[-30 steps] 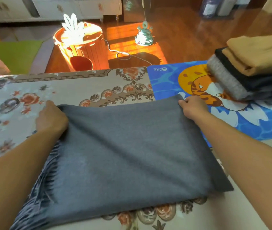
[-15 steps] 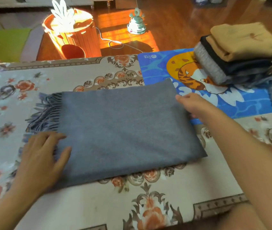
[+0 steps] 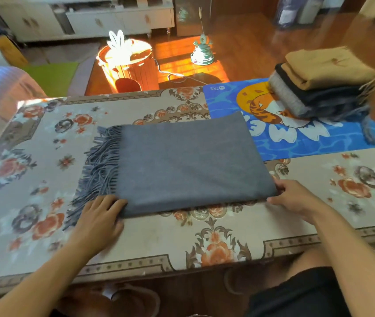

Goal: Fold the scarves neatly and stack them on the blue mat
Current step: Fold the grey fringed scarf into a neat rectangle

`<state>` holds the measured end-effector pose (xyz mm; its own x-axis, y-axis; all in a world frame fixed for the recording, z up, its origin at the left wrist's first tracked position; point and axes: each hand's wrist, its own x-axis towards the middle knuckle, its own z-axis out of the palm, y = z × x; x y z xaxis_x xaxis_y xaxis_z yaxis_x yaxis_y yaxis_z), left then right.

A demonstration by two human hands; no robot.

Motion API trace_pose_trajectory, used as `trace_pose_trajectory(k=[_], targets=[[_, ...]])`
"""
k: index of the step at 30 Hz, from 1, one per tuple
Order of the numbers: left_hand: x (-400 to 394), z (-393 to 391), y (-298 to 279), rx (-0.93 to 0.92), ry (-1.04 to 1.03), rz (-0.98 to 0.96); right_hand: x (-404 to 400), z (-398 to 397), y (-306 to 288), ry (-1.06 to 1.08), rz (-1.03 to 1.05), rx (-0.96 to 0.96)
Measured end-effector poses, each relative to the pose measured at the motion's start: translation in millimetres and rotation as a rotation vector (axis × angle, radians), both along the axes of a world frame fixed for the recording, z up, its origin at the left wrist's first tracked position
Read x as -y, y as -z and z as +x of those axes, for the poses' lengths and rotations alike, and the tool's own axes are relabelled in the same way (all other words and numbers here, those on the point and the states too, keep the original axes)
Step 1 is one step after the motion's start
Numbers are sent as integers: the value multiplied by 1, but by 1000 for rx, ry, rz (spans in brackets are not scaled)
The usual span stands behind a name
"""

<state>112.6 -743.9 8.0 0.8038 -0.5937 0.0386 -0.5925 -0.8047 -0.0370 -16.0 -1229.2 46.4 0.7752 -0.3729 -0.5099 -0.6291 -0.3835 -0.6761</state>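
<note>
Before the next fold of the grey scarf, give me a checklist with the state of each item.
1. Grey scarf lies flat on the table: ok.
2. Left hand at the near left corner, by the fringe: ok.
3. Right hand holds the near right corner: ok.
4. Fringe tidy: not ok, strands splay out.
5. Scarf clear of the blue mat: not ok, its far right corner overlaps it.
6. Stack on the mat steady: cannot tell.

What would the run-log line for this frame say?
stage: folding | grey fringed scarf flat on table | left hand at near-left corner | right hand at near-right corner | scarf stack on blue mat
</note>
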Motion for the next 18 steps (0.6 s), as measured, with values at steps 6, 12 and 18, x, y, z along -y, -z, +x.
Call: trace_pose_trajectory(k=[6, 12, 18], targets=[[-7, 38, -25, 75, 45, -104, -13, 2, -8, 23, -72, 248], [-47, 20, -37, 190, 17, -49, -35, -33, -24, 109, 226, 259], [-15, -56, -15, 151, -421, -20, -49, -44, -11, 91, 201, -22]])
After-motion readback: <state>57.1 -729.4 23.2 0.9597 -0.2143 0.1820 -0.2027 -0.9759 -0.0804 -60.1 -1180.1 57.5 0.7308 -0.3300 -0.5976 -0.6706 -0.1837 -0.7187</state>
